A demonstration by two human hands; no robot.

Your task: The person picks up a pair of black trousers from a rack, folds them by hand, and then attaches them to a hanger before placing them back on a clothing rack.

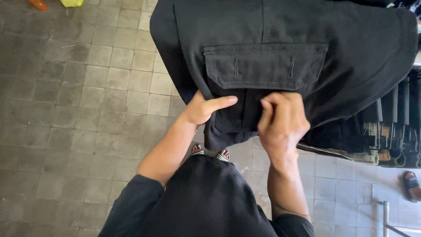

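- Black garment (342,66) hangs in front of the person, filling the top centre and right of the head view – heavy twill, looks like cargo trousers.
- Pocket flap (265,66) sits mid-garment: two vertical buttonholes, double stitching along the edge, lying flat and closed.
- Left hand (202,109) is at the garment's lower left edge, just below the flap's left corner. Thumb stretched out to the right across the cloth; the other fingers are tucked behind the fabric – it holds the cloth between thumb and hidden fingers.
- Right hand (282,123) is just under the flap's right half, fingers curled in tight, pinching a fold of the fabric right below the flap edge. Back of the hand faces the camera.
- Hands are near each other, not touching; a strip of black cloth lies between them.
- Garment's lower hem bunches below and between the hands, above the person's toes (210,152) in striped sandals.
- Person wears a dark long-sleeved top (201,202), sleeves pushed up to the elbows.
- Floor (79,109) is grey square tile, worn.
- Right edge: a rack of dark items (390,131), partly behind the garment – cannot tell what they are.
- Bottom right corner: another person's sandalled foot (411,184), and a metal rail (386,219).
- Top left corner: an orange thing (38,4) and a yellow thing (72,2), both cut off.
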